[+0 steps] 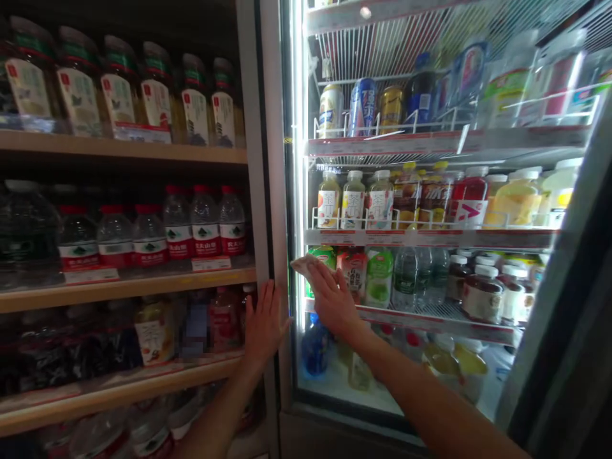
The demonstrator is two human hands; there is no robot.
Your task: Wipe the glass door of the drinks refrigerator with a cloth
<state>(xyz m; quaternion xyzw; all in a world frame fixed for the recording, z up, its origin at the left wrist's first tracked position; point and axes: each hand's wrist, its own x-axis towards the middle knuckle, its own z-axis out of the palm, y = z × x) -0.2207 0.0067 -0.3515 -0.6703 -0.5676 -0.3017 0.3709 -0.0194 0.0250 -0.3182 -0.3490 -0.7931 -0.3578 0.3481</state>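
Observation:
My right hand (pixel 329 296) reaches to the left side of the lit drinks fridge, its fingers over a folded pale cloth (pixel 306 262). The cloth lies at the glass beside the bright vertical light strip (pixel 299 159). My left hand (pixel 266 319) rests with fingers stretched on the grey upright frame (pixel 270 217) between the shelving and the fridge, holding nothing. Behind my right hand, past the glass (pixel 344 379), stand a red-labelled bottle (pixel 352 271) and a green bottle (pixel 379 277). My right palm and part of the cloth are hidden.
On the left, a wooden shelf (pixel 129 290) carries red-capped water bottles (pixel 179 223); larger bottles (pixel 119 89) stand above. Fridge wire shelves hold cans (pixel 363 105) and labelled tea bottles (pixel 354 201). A dark door edge (pixel 549 306) slants along the right side.

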